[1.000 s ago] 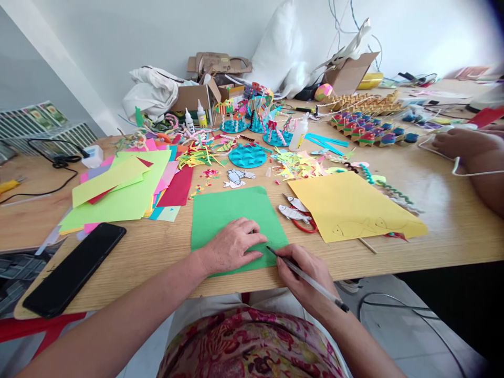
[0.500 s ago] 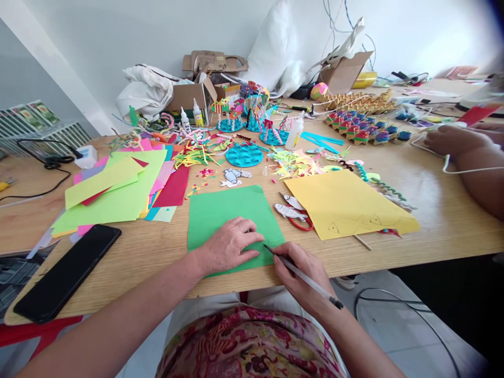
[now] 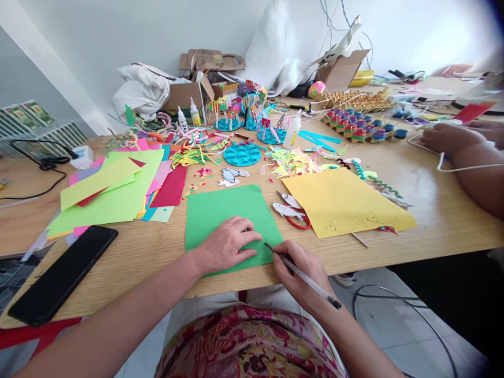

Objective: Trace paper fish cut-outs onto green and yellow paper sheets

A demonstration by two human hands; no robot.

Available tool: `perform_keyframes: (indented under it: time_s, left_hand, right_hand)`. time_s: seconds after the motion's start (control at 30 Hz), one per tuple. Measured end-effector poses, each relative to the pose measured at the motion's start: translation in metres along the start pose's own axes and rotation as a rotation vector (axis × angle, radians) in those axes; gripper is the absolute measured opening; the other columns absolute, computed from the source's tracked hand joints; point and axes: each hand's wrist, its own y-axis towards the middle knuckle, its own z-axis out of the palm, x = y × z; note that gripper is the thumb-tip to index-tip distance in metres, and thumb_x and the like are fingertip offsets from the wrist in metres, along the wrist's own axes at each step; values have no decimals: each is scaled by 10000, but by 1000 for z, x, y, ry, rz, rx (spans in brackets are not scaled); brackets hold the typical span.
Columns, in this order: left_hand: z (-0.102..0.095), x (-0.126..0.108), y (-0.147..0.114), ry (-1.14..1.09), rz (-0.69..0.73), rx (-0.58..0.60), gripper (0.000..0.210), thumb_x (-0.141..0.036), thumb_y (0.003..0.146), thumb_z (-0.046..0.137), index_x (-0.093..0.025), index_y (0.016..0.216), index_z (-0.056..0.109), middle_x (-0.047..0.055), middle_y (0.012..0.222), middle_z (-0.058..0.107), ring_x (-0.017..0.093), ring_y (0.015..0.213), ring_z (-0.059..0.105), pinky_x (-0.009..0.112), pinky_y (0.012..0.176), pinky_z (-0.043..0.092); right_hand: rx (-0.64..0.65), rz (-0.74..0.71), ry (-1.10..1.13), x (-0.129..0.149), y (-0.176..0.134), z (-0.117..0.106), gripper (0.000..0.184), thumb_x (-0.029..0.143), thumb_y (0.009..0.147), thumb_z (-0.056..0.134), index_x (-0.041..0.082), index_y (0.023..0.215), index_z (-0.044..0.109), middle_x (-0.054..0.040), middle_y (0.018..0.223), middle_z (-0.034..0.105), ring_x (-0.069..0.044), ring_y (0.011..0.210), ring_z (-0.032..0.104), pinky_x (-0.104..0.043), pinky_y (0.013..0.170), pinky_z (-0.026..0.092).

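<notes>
A green sheet of paper [image 3: 224, 210] lies near the table's front edge. My left hand [image 3: 228, 242] rests flat on it with the fingers apart. In my right hand [image 3: 301, 268] is a pen [image 3: 305, 282], its tip touching the green paper beside my left fingertips. Thin dark lines show on the paper around the tip. Right of it lies a yellow sheet [image 3: 342, 197] with fish outlines drawn along its lower edge. Between the two sheets, white paper fish cutouts [image 3: 289, 210] lie over red-handled scissors [image 3: 299, 223].
Stacked coloured papers [image 3: 106, 194] and a black phone [image 3: 65, 273] lie to the left. Behind are a blue round base [image 3: 241, 154], paper scraps [image 3: 291, 161], glue bottles [image 3: 292, 131] and painted egg trays [image 3: 358, 126]. Another person's arm [image 3: 468, 152] reaches in at right.
The pen tip has moved slightly, and a little more line shows near it. My left hand stays on the green paper. The whole view has shifted a little.
</notes>
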Motion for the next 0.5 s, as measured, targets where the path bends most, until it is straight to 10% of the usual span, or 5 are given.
perform_keyframes:
  time_s: [0.5]
  left_hand:
    - [-1, 0, 0, -5, -1, 0, 257, -303, 853, 565, -178, 1075, 594, 62, 1000, 538, 198, 940, 486, 323, 849, 411]
  right_hand:
    - [-12, 45, 17, 0, -1, 1, 75, 174, 796, 461, 216, 753, 506, 2, 625, 588, -137, 577, 572, -229, 528, 399]
